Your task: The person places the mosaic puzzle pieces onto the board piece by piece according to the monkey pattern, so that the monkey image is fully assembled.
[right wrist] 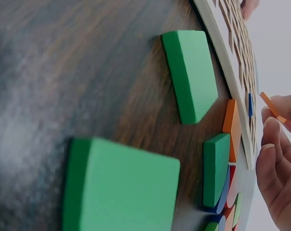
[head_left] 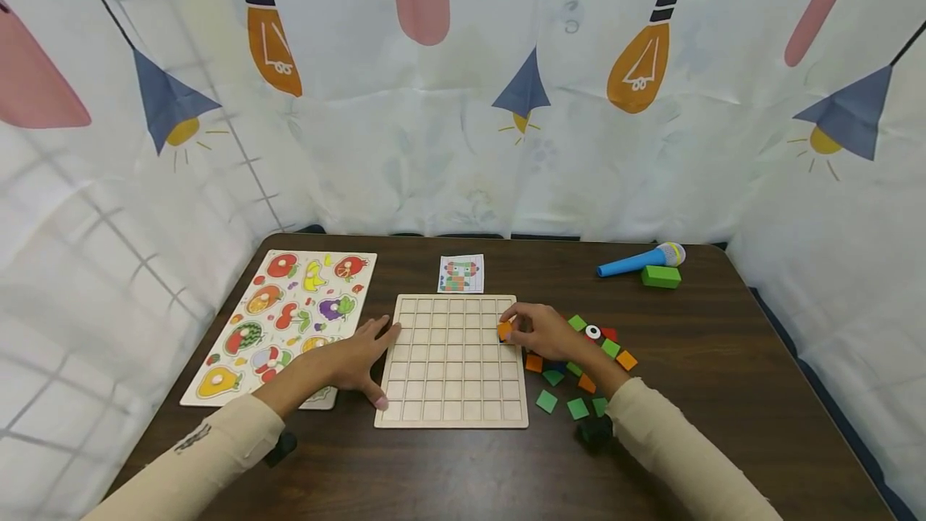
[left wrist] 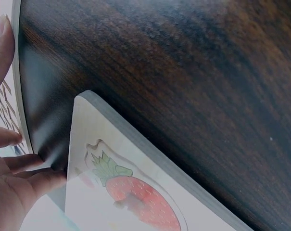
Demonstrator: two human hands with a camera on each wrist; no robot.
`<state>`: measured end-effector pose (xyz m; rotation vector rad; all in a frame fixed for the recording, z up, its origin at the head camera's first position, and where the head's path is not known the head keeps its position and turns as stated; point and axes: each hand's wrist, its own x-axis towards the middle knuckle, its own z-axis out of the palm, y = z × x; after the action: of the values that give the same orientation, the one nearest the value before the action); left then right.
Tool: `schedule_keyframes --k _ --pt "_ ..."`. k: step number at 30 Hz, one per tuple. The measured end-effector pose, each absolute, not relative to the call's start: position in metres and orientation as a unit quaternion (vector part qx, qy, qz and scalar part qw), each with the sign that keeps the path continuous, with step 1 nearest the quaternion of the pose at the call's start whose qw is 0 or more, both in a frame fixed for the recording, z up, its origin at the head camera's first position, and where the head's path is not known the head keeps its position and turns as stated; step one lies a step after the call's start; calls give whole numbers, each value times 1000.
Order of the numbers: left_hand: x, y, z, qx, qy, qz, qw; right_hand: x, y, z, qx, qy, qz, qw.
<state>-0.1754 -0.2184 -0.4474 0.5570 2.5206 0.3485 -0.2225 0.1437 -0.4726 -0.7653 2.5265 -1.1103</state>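
A wooden grid board [head_left: 452,368] with square cells lies flat in the middle of the table. My left hand [head_left: 356,357] rests at its left edge with fingers spread and the thumb at the lower part of that edge. Over the board's right side, my right hand [head_left: 541,330] pinches an orange tile [right wrist: 272,108] between thumb and fingertips. Just beneath that tile, a small blue piece [right wrist: 250,105] shows at the board. Right of the board lie scattered coloured tiles, among them a green tile [head_left: 546,401] and an orange tile [head_left: 534,363].
A fruit puzzle board [head_left: 289,328] lies to the left, close to my left hand. Behind the grid board is a printed pattern card [head_left: 461,274]. A blue toy microphone [head_left: 637,261] and a green block [head_left: 661,276] sit at the back right.
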Motion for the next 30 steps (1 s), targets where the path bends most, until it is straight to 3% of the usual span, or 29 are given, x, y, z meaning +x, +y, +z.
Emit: schedule_keyframes --k 30 --pt "-174 -220 -449 206 935 126 261 -229 119 -481 -226 890 -373 131"
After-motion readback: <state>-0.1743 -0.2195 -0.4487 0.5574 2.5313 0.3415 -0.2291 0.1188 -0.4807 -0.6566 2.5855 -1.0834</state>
